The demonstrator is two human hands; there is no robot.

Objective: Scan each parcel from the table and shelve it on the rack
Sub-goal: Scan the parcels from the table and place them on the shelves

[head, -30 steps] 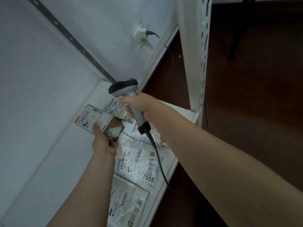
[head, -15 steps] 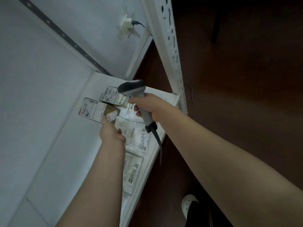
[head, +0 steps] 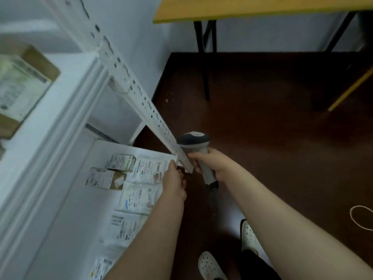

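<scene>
**Parcels laid flat on the lower shelf, scanner kept in hand**

The small brown cardboard box with a white label [head: 105, 178] lies flat on the white lower shelf of the rack [head: 76, 219], label up so that it can be read from above. Its long axis runs from the back of the shelf toward the front edge. A second small labelled box [head: 121, 163] lies just behind it, and a flat white plastic mailer [head: 150, 168] is set beside both, its long side along the shelf front. More white mailers [head: 139, 197] are laid in a row along that edge, probably to keep every label showing.

The left hand [head: 175, 182] is held at the shelf's front corner. Its fingers [head: 172, 165] are loosely bent at the mailer's near corner; whether the mailer is pinched cannot be told.

The grey handheld barcode scanner [head: 194, 141] is gripped round its handle by the right hand [head: 214, 164], just outside the perforated white rack post [head: 141, 98]. Its handle stands roughly upright, with the head turned away from the body and aimed at no label. The yellow-topped table [head: 262, 7] stands well apart.
</scene>
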